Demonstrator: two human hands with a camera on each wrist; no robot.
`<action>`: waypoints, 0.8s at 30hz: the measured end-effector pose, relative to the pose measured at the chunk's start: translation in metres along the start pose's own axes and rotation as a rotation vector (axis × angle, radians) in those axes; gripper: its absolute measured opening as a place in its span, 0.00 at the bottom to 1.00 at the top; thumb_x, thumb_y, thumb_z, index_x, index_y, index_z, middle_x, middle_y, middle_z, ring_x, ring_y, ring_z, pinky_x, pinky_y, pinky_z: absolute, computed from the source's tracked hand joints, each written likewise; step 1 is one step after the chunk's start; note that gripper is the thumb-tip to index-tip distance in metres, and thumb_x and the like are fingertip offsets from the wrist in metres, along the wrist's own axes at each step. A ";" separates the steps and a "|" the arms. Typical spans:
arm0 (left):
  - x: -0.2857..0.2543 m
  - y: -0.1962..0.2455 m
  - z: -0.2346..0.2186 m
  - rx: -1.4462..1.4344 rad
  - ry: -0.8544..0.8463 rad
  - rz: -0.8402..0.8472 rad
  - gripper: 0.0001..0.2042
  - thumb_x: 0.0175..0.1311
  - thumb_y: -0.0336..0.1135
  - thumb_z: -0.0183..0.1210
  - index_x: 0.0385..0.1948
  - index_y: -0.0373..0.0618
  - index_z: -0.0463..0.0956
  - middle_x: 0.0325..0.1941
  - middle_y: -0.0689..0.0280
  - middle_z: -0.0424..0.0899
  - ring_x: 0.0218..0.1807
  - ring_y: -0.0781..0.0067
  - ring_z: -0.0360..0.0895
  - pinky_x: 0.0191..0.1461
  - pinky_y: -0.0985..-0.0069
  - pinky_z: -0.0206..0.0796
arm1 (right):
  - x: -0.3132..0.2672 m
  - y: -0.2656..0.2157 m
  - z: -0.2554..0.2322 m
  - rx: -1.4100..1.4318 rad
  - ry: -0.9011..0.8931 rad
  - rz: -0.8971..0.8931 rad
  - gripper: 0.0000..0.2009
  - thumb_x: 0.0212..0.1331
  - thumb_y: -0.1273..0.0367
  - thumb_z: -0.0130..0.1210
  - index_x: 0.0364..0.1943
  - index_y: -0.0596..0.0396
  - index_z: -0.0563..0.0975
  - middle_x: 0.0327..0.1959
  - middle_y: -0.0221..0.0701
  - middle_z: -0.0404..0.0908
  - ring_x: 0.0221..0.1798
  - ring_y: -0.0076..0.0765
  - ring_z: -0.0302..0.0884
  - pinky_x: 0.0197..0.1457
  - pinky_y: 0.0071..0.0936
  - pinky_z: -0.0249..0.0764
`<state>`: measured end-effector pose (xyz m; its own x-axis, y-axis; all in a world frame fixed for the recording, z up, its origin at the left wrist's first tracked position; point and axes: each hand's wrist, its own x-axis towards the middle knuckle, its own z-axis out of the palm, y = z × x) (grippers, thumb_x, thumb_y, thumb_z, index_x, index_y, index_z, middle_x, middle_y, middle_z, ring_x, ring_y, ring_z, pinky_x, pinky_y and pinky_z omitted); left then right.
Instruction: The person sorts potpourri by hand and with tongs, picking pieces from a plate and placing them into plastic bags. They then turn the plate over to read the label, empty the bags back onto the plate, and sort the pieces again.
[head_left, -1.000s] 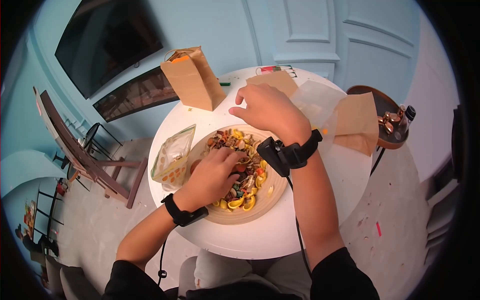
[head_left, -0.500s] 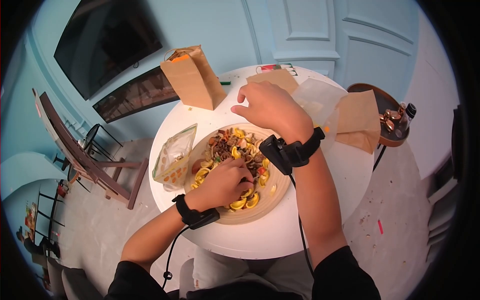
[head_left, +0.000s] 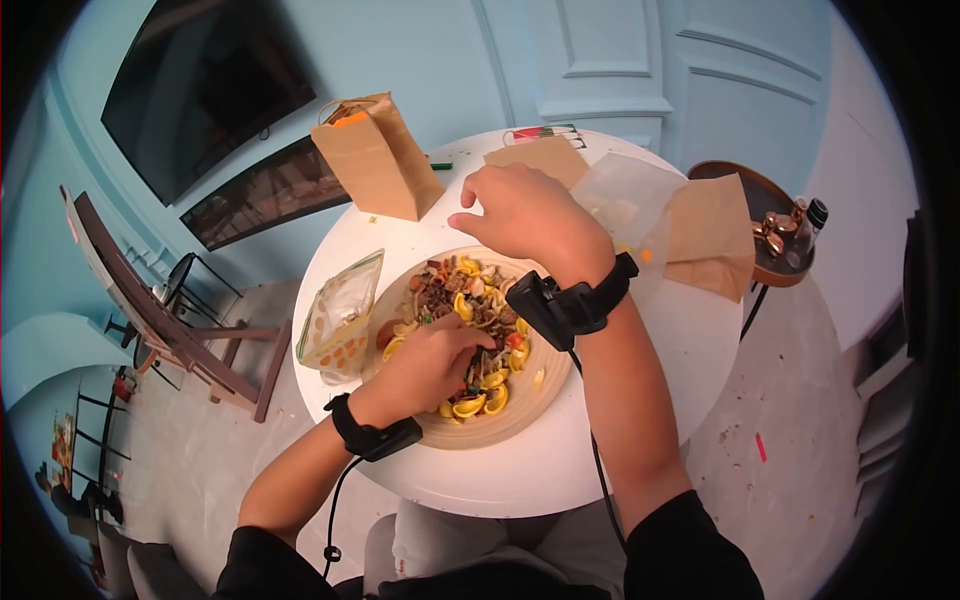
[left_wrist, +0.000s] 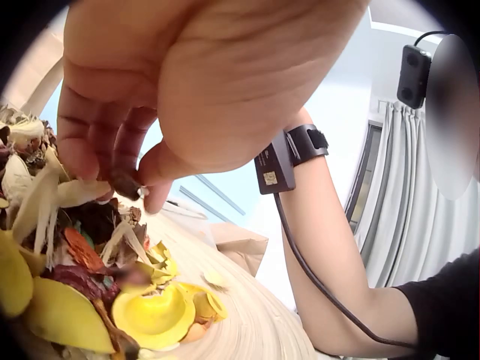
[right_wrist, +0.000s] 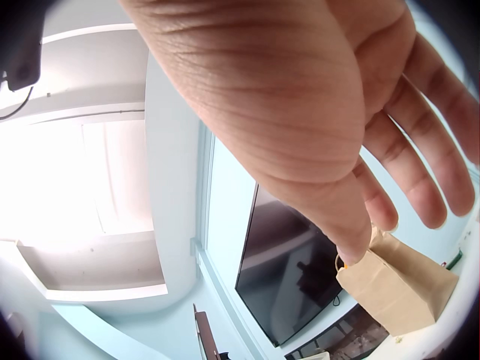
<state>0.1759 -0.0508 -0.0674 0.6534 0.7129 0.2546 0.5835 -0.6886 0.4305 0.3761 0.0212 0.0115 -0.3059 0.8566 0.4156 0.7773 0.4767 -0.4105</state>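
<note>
In the head view a round beige plate point(head_left: 548, 392) carries a heap of dried plant pieces point(head_left: 465, 292), brown, red and pale. Yellow cup-shaped peels point(left_wrist: 154, 311) lie among them. My left hand point(head_left: 425, 362) reaches over the heap from the left, fingers pointing down. Between its thumb and fingertips it pinches a small dark brown piece point(left_wrist: 126, 184), seen in the left wrist view beside pale strips. Beyond the plate's far right side hovers my right hand point(head_left: 535, 215), fingers loosely bent and holding nothing. The right wrist view shows its fingers point(right_wrist: 409, 176) spread apart.
An upright brown paper bag point(head_left: 375, 165) stands at the back of the white table point(head_left: 480, 487). Left of the plate is a clear zip bag point(head_left: 343, 315) with orange dots. A translucent bag point(head_left: 628, 200) and a folded paper bag point(head_left: 708, 235) lie at the right.
My left hand moved right and nearer over the heap, then slightly back left, its fingers now dipping into the pieces. The right hand stays raised in nearly the same place.
</note>
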 end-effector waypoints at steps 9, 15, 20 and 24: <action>0.003 0.009 0.006 0.047 -0.160 -0.053 0.11 0.65 0.30 0.62 0.45 0.35 0.84 0.44 0.55 0.80 0.46 0.54 0.81 0.52 0.65 0.73 | -0.001 0.001 0.001 0.029 0.045 -0.027 0.14 0.61 0.60 0.63 0.35 0.60 0.83 0.35 0.47 0.86 0.43 0.55 0.85 0.48 0.46 0.80; 0.001 -0.002 0.003 0.021 -0.133 -0.034 0.11 0.65 0.33 0.64 0.44 0.35 0.84 0.41 0.56 0.83 0.44 0.57 0.82 0.49 0.67 0.74 | 0.000 -0.002 -0.001 0.030 0.017 -0.014 0.14 0.60 0.60 0.63 0.36 0.59 0.84 0.35 0.46 0.86 0.44 0.55 0.85 0.49 0.46 0.80; -0.001 0.011 -0.010 -0.295 -0.082 -0.384 0.11 0.70 0.32 0.62 0.45 0.34 0.84 0.36 0.64 0.87 0.34 0.78 0.80 0.40 0.77 0.74 | 0.000 -0.002 -0.001 0.026 0.023 -0.016 0.14 0.61 0.60 0.63 0.36 0.60 0.84 0.36 0.46 0.86 0.44 0.55 0.85 0.49 0.46 0.80; -0.007 0.002 -0.010 -0.451 0.027 -0.439 0.12 0.73 0.34 0.61 0.48 0.33 0.83 0.35 0.69 0.86 0.33 0.86 0.76 0.38 0.83 0.72 | -0.001 -0.001 -0.002 0.022 0.030 -0.021 0.14 0.60 0.60 0.63 0.36 0.60 0.84 0.36 0.46 0.86 0.44 0.55 0.85 0.49 0.47 0.80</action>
<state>0.1679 -0.0554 -0.0595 0.3828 0.9238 -0.0095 0.5299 -0.2111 0.8213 0.3764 0.0196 0.0132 -0.3047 0.8402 0.4485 0.7587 0.4988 -0.4189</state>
